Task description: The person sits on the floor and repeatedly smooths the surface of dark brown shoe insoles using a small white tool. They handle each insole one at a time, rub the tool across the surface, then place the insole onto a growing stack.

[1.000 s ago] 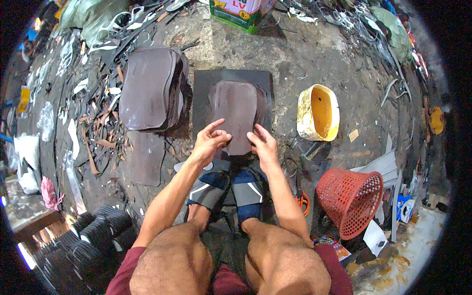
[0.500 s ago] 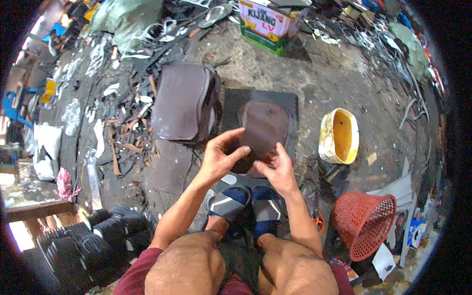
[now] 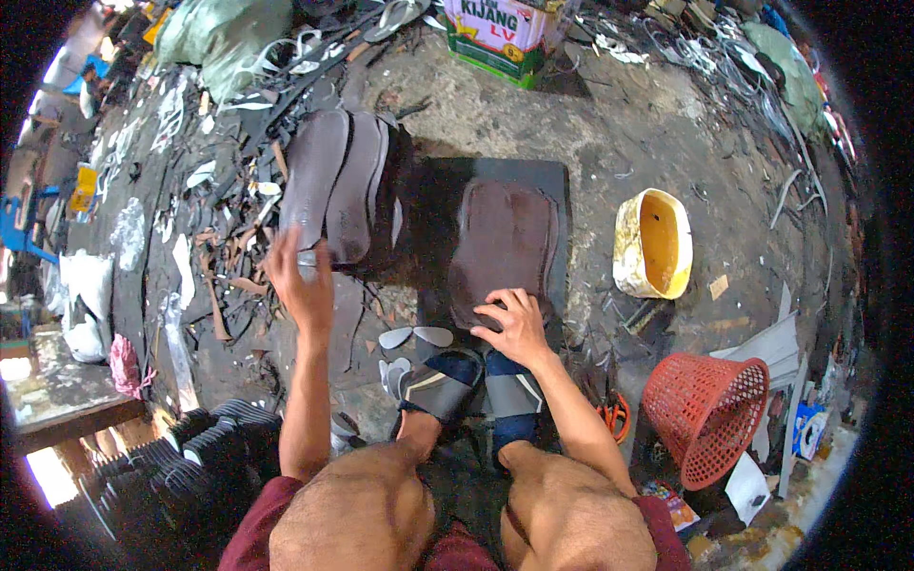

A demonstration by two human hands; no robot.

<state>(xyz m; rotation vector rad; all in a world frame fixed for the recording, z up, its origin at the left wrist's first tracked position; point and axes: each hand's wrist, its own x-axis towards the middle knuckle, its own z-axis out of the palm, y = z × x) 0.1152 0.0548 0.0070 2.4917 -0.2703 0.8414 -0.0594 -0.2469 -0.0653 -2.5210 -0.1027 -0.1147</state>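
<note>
A stack of dark brown sole-shaped sheets (image 3: 357, 190) stands left of centre, its top pieces fanned apart. My left hand (image 3: 303, 290), blurred by motion, is at the stack's near left end, with thumb and fingers around the end of the top brown sole sheet (image 3: 312, 176). Another pair of brown sole sheets (image 3: 505, 238) lies flat on a black board (image 3: 433, 186) in front of me. Over their near edge rests my right hand (image 3: 519, 328), fingers loosely bent and apart, gripping nothing.
To the right stand a yellowish tub (image 3: 624, 247) with amber residue and a tilted red basket (image 3: 700, 419). Orange-handled scissors (image 3: 619, 419) lie near my right foot. A square tin (image 3: 505, 43) is at the back. Black soles (image 3: 181, 457) are piled lower left; scraps (image 3: 233, 257) litter the floor.
My left hand has moved left from the board to the stack, whose top pieces have shifted apart. The sheet I held up with both hands now lies flat, with my right hand on it.
</note>
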